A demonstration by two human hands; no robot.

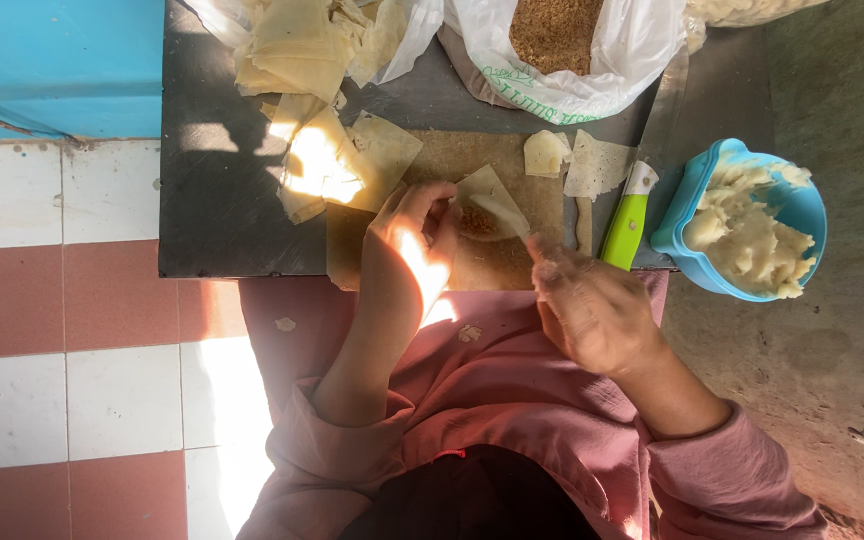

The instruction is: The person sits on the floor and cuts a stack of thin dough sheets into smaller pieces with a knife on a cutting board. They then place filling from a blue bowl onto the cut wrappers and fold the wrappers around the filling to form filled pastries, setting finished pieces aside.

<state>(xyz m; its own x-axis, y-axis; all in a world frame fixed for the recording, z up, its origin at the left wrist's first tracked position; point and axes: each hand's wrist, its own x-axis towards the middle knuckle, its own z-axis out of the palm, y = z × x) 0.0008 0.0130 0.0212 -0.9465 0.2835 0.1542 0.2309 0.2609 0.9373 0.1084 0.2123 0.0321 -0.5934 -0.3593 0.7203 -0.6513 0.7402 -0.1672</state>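
Here, left hand (pixel 414 240) pinching filled pastry cone (pixel 487 205), right hand (pixel 592 305) blurred, grip unclear, filling mostly hidden.

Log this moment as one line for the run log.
left hand: holds folded pastry sheet with brown filling | right hand: fingertips at sheet edge | green-handled knife: on board | blue bowl: white paste

Dark table (pixel 212 200) set over a floor of white and reddish tiles (pixel 62 300); bare concrete floor (pixel 832 380) on the other side. Blue bowl (pixel 687 215) of pale dough at the table's edge, a green-handled knife (pixel 627 225) just beside it. White plastic bag (pixel 642 50) open at the far edge, brown crumbly filling (pixel 555 30) inside. Heap of thin pastry sheets (pixel 302 50) far corner, sunlit. Two loose pastry scraps (pixel 592 165) near the knife. Blue wall (pixel 52 60) beyond.
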